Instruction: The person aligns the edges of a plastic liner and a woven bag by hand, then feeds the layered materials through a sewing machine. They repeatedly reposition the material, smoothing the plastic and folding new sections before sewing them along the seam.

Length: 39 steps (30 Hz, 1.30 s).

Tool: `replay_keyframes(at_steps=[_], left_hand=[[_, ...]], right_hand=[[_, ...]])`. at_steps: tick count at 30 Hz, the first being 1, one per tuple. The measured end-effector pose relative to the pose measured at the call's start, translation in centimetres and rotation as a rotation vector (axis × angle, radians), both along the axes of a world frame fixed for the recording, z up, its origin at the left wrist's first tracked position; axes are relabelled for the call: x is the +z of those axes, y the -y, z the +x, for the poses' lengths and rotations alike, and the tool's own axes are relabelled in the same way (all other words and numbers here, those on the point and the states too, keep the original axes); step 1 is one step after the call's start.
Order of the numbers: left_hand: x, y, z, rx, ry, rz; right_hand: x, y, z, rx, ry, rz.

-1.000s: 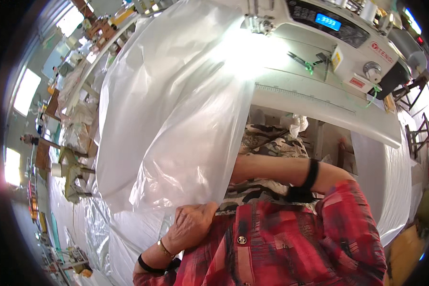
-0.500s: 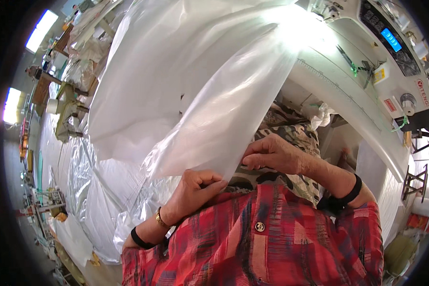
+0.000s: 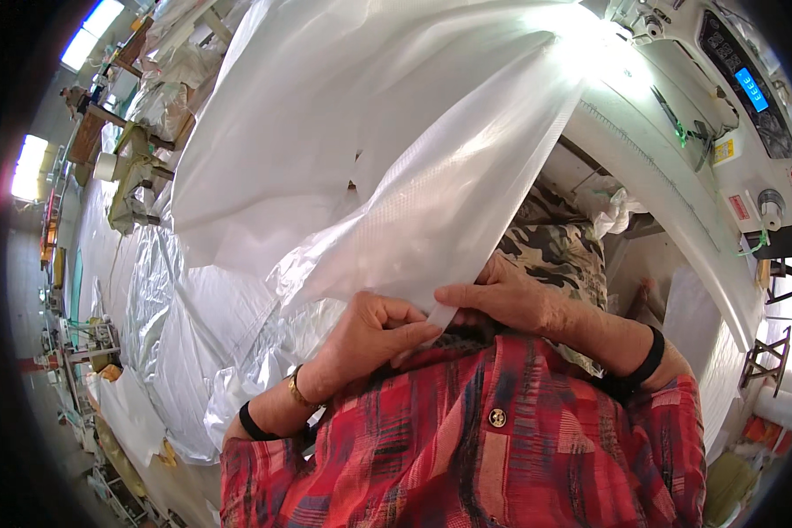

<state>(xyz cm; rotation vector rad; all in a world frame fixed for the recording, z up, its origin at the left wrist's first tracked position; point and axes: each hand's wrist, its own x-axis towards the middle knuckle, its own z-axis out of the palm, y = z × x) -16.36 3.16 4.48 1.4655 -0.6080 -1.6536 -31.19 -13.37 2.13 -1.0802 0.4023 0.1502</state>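
Note:
A large translucent white plastic sheet [image 3: 414,211] stretches from the brightly lit end of a white sewing machine [image 3: 737,167] down toward my lap. My left hand [image 3: 370,333] pinches the sheet's near corner between thumb and fingers. Just to its right, my right hand [image 3: 510,295] grips the sheet's right edge close to that corner, thumb on top; its other fingers are partly hidden behind the plastic. A narrow strip of the edge shows folded between the two hands. Glare hides where the sheet meets the machine.
The white machine table [image 3: 651,198] curves along my right side, with green-handled tweezers [image 3: 680,132] lying on it. More crumpled clear plastic [image 3: 185,334] spreads at the left. A wooden stand [image 3: 132,180] holding a white roll is farther left.
My right hand has moved down and left to the corner and taken hold of the edge. My left hand has shifted slightly up and right, still pinching the sheet.

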Motion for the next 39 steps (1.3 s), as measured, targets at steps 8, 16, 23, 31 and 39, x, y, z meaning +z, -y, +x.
replay_keyframes(at_steps=[8,16,23,31,39], left_hand=[[0.7,-1.6,0.4,-0.113,1.477,-1.172],[-0.5,-0.6,1.4,-0.231,1.623,-1.284],[0.3,-0.1,1.3,-0.258,1.685,-1.306],[2.3,1.2,0.4,-0.698,1.648,-1.32],[3.1,3.4,-0.2,-0.891,1.412,-1.2]], right_hand=[[0.6,-0.2,0.4,-0.023,0.046,-0.057],[1.3,-1.0,0.6,-0.113,0.054,0.18],[0.6,-1.2,0.0,-0.139,0.214,0.112],[-0.1,0.9,-2.6,-0.046,0.135,-0.115],[0.9,7.6,-4.4,-0.494,-0.128,-0.719]])
